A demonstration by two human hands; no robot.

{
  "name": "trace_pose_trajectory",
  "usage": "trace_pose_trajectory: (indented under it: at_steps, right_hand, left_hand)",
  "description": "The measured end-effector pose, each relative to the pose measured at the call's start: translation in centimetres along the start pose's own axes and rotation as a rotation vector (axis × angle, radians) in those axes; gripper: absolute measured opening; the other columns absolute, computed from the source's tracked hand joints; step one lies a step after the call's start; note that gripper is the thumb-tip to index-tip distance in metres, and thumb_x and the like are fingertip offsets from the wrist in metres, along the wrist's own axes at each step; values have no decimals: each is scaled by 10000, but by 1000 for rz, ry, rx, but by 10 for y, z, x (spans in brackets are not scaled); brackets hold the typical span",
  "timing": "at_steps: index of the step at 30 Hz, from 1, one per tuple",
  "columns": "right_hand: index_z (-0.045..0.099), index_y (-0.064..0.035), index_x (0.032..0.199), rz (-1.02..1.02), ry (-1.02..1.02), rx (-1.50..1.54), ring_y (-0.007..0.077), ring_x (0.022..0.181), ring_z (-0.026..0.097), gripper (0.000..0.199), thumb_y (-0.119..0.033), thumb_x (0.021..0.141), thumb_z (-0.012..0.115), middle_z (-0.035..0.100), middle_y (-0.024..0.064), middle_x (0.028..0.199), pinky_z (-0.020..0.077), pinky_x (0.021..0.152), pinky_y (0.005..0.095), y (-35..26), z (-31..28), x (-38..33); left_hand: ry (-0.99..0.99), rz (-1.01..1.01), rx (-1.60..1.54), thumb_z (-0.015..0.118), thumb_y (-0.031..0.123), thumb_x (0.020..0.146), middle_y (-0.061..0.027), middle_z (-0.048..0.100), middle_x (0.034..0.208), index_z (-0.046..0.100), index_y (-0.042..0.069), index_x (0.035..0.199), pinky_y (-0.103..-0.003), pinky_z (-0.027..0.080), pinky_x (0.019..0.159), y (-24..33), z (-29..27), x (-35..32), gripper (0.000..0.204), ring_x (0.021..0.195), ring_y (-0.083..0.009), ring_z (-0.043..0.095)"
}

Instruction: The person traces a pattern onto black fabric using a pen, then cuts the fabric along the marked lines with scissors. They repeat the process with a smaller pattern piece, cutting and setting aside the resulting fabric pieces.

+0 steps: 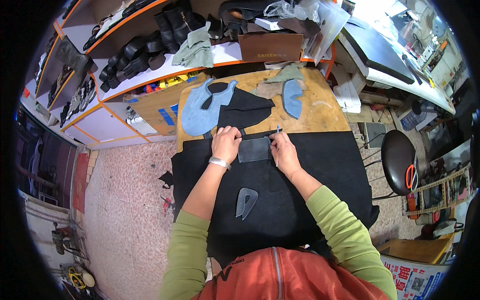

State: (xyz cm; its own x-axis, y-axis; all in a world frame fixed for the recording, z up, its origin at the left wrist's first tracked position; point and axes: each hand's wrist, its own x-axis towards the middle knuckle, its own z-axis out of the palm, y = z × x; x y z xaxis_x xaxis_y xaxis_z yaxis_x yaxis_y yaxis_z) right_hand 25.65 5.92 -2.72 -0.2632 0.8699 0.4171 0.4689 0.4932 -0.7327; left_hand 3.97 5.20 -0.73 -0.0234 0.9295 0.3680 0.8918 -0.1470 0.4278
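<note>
My left hand [226, 144] presses flat on the left end of a dark grey rectangular pattern piece [254, 149] that lies on a large sheet of black material [320, 170]. My right hand [284, 152] holds a thin pen [277, 145] upright at the piece's right edge. A small grey curved pattern piece [245, 202] lies loose on the black sheet, closer to my body. A silver bracelet sits on my left wrist.
Blue and black cut shapes [200, 112] and a blue curved piece [292, 97] lie on the wooden table [320, 117] beyond. Shelves with boots [130, 52] stand behind. A black round stool [398, 160] with orange scissors [410, 176] is to the right.
</note>
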Motion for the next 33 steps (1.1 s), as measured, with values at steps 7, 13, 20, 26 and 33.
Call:
trace_pose_trajectory:
  at_steps: [7, 13, 20, 26, 33]
  right_hand:
    - [557, -32, 1035, -18, 21, -6, 376, 811, 591, 280, 76, 779, 583, 537, 162, 936, 503, 721, 443, -1, -1, 0]
    - [557, -21, 1050, 9, 37, -12, 362, 810, 603, 322, 95, 751, 585, 537, 163, 940, 511, 721, 433, -2, -1, -1]
    - [550, -15, 1026, -6, 60, -24, 353, 786, 596, 303, 106, 752, 588, 535, 149, 943, 508, 676, 395, -4, 0, -1]
    - [558, -13, 1045, -2, 51, -35, 345, 800, 596, 334, 103, 733, 583, 511, 159, 942, 507, 715, 426, -3, 0, -1]
    - [511, 2, 1116, 68, 270, -121, 395, 945, 572, 410, 99, 721, 566, 505, 203, 1083, 495, 833, 433, 3, 0, 0]
  left_hand:
    - [93, 195, 102, 707, 109, 764, -39, 609, 824, 635, 98, 767, -390, 452, 746, 9, -8, -9, 73, 845, -266, 592]
    - [185, 418, 105, 641, 89, 732, 2, 588, 810, 648, 130, 747, -372, 449, 762, 6, -11, -32, 44, 807, -222, 585]
    - [166, 371, 66, 619, 47, 753, -43, 643, 961, 636, 99, 782, -390, 465, 837, 9, -11, -41, 62, 922, -252, 613]
    - [90, 201, -12, 664, 57, 793, -122, 637, 1166, 610, 57, 983, -449, 418, 973, 5, 2, -33, 198, 1127, -316, 575]
    - [-25, 79, -72, 713, 43, 739, -71, 612, 946, 584, 83, 916, -421, 433, 843, 10, 5, -12, 222, 947, -307, 579]
